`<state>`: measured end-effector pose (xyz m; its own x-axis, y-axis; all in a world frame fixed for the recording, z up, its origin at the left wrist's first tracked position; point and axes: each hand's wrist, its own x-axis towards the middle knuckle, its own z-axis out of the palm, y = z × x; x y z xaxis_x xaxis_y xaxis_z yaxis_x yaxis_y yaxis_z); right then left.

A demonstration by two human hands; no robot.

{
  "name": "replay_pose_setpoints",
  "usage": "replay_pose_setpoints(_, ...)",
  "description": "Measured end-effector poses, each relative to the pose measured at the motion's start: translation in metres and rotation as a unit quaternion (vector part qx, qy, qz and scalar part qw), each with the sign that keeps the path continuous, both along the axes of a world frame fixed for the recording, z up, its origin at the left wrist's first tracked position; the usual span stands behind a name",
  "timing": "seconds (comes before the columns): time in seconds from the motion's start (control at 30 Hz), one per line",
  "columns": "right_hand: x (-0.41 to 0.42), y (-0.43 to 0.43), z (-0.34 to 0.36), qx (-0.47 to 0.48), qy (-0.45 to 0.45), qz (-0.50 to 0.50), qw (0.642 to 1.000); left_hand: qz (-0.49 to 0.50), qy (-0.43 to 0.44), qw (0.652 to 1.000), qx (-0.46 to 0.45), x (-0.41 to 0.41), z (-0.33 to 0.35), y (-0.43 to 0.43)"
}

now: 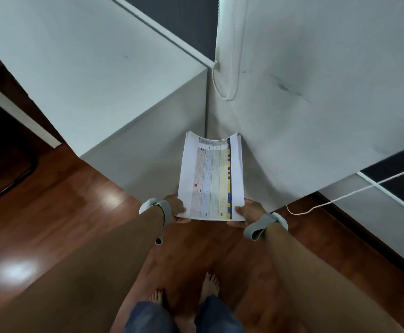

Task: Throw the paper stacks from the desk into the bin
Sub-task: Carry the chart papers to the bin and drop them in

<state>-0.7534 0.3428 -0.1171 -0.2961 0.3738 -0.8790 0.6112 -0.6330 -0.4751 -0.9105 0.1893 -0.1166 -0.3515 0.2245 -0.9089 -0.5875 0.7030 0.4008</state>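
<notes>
A paper stack (211,176) with a coloured table printed on its top sheet is held out in front of me, slightly curled upward at its long sides. My left hand (178,209) grips its near left corner and my right hand (244,213) grips its near right corner. Both wrists wear grey straps. The stack hangs over the wooden floor, in front of the corner where two white walls meet. No bin and no desk are in view.
A white wall block (87,75) juts out at the left, a white wall (316,92) stands at the right with blind cords (229,68) hanging. A cord (340,198) trails at the right. Glossy wooden floor (75,212) lies below, with my bare feet (210,284) on it.
</notes>
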Motion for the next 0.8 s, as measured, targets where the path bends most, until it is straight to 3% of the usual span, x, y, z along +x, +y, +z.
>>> replay_pose_setpoints(0.13, -0.009, 0.007, -0.03, -0.013, -0.011, 0.005, 1.0, -0.029, 0.027, 0.999, -0.033, -0.008, -0.03, 0.007)
replay_pose_setpoints(0.33, -0.016, 0.006, -0.08, -0.051, -0.044, -0.008, 0.998, -0.008, -0.003, 0.998, -0.069, -0.01, -0.072, 0.01)
replay_pose_setpoints(0.63, -0.021, -0.01, -0.182, -0.108, -0.08, -0.023, 0.991, 0.013, -0.051, 0.992, -0.118, -0.017, -0.18, -0.005)
replay_pose_setpoints(0.8, -0.024, -0.014, -0.23, -0.126, -0.102, -0.039, 0.986, -0.024, -0.027, 0.992, -0.123, -0.017, -0.245, -0.014)
